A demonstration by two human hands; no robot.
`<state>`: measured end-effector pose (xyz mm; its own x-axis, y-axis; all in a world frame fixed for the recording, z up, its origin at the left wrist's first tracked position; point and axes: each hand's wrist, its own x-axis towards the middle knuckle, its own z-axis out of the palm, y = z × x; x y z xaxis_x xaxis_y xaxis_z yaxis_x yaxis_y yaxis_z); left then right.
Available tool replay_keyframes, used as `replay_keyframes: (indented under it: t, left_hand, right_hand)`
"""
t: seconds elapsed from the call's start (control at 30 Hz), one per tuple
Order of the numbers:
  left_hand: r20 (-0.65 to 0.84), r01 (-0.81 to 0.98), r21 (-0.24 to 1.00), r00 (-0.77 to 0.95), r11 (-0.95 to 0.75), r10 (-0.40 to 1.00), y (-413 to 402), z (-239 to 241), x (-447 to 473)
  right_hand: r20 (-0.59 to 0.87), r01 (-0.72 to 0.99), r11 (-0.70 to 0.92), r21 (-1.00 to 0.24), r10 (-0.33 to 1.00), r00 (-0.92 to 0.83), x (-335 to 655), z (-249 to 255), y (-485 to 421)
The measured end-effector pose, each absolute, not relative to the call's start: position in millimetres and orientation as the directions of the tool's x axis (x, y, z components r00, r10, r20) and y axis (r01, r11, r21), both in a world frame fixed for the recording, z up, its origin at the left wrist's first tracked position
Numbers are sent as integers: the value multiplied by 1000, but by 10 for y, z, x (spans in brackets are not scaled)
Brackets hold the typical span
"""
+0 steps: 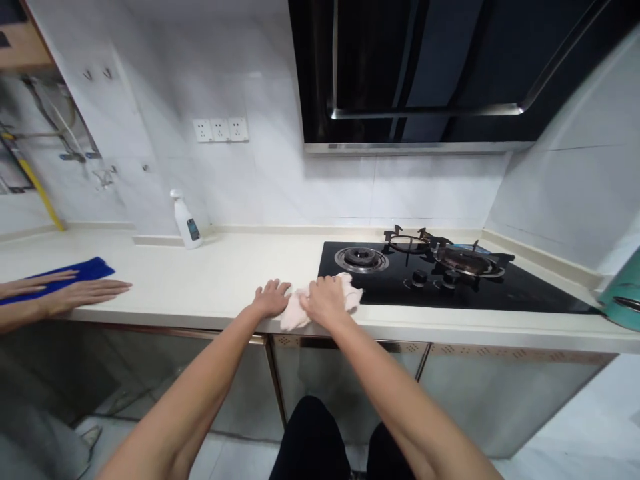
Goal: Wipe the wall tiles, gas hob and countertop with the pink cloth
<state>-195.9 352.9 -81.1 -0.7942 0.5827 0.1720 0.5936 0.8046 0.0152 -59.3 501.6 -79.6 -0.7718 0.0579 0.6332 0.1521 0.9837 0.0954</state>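
A pale pink cloth [296, 311] lies bunched at the front left corner of the black gas hob [390, 287]. My right hand [325, 299] is closed over the cloth and presses it down, partly hiding it. Just left of the cloth, my left hand [271, 297] rests on the white countertop [240, 267] with its fingers spread and nothing in it. The cloth lies partly on the countertop and reaches over the hob's edge.
At the left, another person's hands [85, 293] lie by a blue cloth [95, 269]. A white spray bottle [186, 221] stands near the wall. A loose pan support [410, 241] sits at the hob's back. A green container [623, 293] is far right, and a range hood [420, 80] hangs above.
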Motion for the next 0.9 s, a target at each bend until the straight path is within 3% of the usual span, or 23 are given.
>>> replay_keyframes:
  t: [0.13, 0.5, 0.73, 0.9]
  left_hand:
    - [208, 623, -24, -762, 782, 614, 3437, -833, -1949]
    - [298, 601, 24, -767, 799, 568, 3439, -898, -1814]
    - [333, 589, 66, -774, 805, 539, 3458, -929, -1796]
    - [334, 591, 117, -780, 798, 529, 3475, -932, -1773]
  right_hand:
    - [634, 42, 994, 99, -31, -772, -736, -812, 4852]
    - [607, 103, 993, 63, 44, -793, -464, -914, 4939]
    - [480, 1, 996, 91, -43, -876, -83, -860, 5217]
    - [395, -25, 1000, 1, -23, -918, 26, -799, 5317]
